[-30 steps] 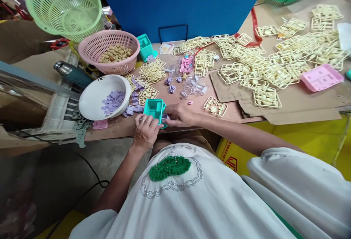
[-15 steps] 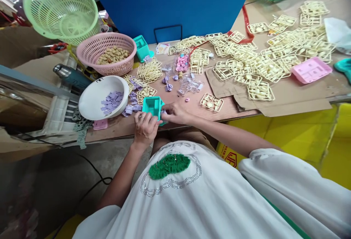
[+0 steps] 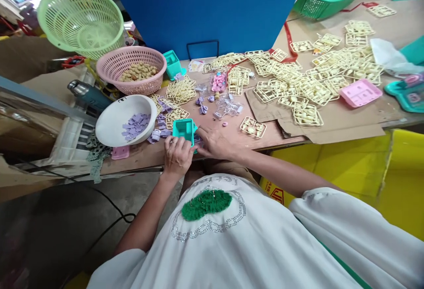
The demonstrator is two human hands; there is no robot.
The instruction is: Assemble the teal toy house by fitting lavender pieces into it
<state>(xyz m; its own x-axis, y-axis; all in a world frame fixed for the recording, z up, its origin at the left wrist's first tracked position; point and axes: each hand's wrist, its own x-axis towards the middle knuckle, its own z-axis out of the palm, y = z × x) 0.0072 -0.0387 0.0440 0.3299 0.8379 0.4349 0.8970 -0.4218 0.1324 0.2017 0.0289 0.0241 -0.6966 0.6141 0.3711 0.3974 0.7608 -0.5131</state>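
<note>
A small teal plastic box (image 3: 183, 126) lies at the table's near edge with its open side up. My left hand (image 3: 179, 154) is closed on its near left side, fingers over the rim. At the box's right side my right hand (image 3: 213, 142) is closed on a small purple plastic piece (image 3: 198, 140), mostly hidden by the fingers. More purple pieces (image 3: 155, 136) lie just left of the box. A white bowl (image 3: 102, 125) farther left holds many flat purple pieces.
A pink basket (image 3: 145, 86) of peanuts stands behind the bowl, near a green basket (image 3: 82, 19) and a flask (image 3: 88, 94). Cream part frames (image 3: 308, 83) cover the right side, with a pink tray (image 3: 361, 93). A blue panel (image 3: 205, 10) rises at the back.
My view has turned slightly right, showing more teal parts at the right edge. My right hand has closed in on the box's side and covers more of the purple piece. My left hand keeps its hold.
</note>
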